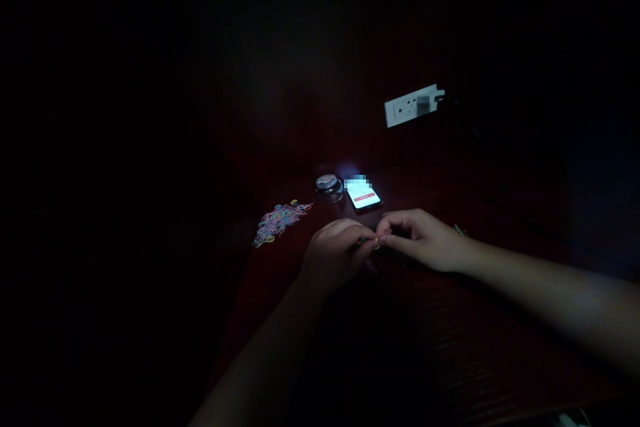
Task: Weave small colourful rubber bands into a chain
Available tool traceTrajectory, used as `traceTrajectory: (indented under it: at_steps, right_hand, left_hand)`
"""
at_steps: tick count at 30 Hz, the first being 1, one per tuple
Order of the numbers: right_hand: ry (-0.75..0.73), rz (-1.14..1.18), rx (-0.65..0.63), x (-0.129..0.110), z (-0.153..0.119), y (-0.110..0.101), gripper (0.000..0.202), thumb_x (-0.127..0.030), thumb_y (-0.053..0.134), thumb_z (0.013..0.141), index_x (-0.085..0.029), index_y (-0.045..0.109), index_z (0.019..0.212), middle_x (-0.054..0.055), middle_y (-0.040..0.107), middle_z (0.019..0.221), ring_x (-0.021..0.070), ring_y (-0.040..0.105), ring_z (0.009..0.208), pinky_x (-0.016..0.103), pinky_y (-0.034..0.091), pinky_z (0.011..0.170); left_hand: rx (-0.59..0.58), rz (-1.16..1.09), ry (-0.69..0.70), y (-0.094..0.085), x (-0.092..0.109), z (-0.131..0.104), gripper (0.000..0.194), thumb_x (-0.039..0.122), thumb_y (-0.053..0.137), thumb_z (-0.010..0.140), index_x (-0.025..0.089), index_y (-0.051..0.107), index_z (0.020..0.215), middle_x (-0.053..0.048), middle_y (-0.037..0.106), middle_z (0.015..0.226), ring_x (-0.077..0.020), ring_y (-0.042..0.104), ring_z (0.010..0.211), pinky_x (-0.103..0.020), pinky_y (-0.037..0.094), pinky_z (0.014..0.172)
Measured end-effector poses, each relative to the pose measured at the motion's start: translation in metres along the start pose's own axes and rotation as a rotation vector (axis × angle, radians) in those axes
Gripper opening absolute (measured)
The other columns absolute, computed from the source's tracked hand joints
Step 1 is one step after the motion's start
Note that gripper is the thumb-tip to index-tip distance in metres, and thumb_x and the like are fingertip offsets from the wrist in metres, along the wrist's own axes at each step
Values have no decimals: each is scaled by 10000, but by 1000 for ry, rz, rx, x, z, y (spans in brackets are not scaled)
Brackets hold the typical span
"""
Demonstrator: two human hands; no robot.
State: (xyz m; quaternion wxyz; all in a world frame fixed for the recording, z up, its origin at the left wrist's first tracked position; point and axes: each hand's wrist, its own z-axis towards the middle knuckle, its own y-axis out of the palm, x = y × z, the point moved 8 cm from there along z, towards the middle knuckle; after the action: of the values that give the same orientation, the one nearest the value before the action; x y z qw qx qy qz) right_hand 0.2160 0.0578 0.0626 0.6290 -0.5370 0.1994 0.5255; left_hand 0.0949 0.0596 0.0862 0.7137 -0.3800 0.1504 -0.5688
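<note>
My left hand (pixel 336 252) and my right hand (pixel 419 237) meet above the dark red table, fingertips nearly touching. Between them is a small yellow rubber band (pixel 377 240), pinched by the thumb and forefinger of each hand. A bit of green shows at my left fingertips, too small to name. Below the hands lie a few pale purple bands (pixel 370 266), partly hidden. To the left, a loose pile of multicoloured rubber bands (pixel 281 221) is spread on the table.
Behind the hands stand a small clear jar with a lid (pixel 329 188) and a lit phone (pixel 364 197). A white power socket (pixel 411 107) with a plug in it is at the back right. Past my right wrist lies a small greenish piece (pixel 459 229). Most surroundings are dark.
</note>
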Motion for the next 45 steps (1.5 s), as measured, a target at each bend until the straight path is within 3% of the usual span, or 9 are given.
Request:
traceTrajectory:
  at_steps: [6,14,22,31,45]
  right_hand:
    - [7,-7,-13,0,-1,2,281,-435,581,849,-162,637,809,21,605,722,130,525,647,259,416,588]
    - [-92,-163,-4,-9,-2,1,153,-323,620,812,-171,637,804,11,572,744,141,535,701,270,429,644]
    - [-72,-146,36,-4,-1,-3,121,-266,574,828,-174,650,807,25,605,768,147,542,707,277,427,651]
    - [2,-65,-30,-1,0,3,23,-174,576,740,-177,579,718,-6,557,698,128,490,642,256,395,603]
    - [-67,-175,19,-2,0,0,91,-113,540,707,-181,597,726,2,565,746,138,513,687,263,389,637]
  left_hand:
    - [-11,-21,-37,-1,0,-1,107,279,581,883,201,652,870,-35,670,837,-154,609,775,-285,490,686]
    - [36,-45,-78,-2,-3,-3,96,280,599,869,194,634,843,-22,649,779,-138,591,720,-272,467,651]
    - [21,-67,-43,0,0,-4,87,267,583,876,189,603,843,-18,657,784,-143,582,728,-285,451,670]
    - [-32,-55,-81,1,-2,-4,118,291,556,894,188,595,854,-26,632,783,-150,570,734,-284,436,657]
    - [-76,-66,-59,6,-3,-5,115,286,551,889,189,581,836,-14,622,768,-142,553,728,-278,415,658]
